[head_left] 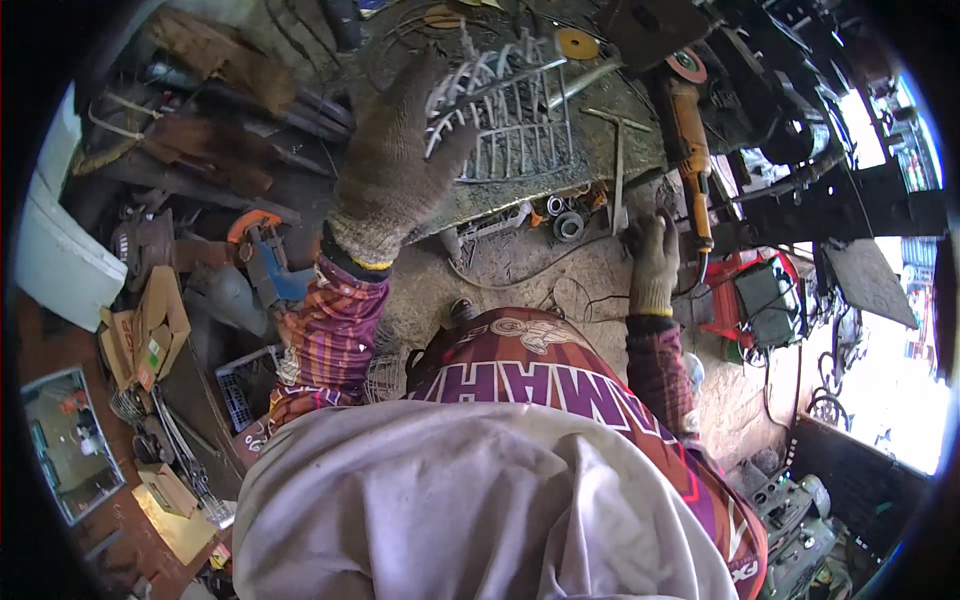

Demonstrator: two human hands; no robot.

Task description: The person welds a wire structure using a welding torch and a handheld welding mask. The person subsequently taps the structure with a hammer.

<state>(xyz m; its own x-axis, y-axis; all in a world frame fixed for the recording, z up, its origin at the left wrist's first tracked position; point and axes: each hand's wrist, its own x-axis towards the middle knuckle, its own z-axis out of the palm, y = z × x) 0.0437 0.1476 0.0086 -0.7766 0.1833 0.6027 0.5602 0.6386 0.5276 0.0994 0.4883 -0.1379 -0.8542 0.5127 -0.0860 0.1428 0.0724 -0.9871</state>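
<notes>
Here, the gloved left hand (392, 170) spreads open at eleven o'clock, fingers over the silver wire metal grille (515, 125); the gloved right hand (655, 262), at two o'clock, hangs loosely curled, empty, beside the orange angle grinder (690, 135).

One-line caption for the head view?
Gloved left hand raised over a metal grille; right hand low beside an orange grinder.

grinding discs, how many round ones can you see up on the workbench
2. A loose yellow-orange round grinding disc lies at the far edge of the workbench; a reddish round disc sits on the orange angle grinder to its right. Clutter may hide others.
</notes>
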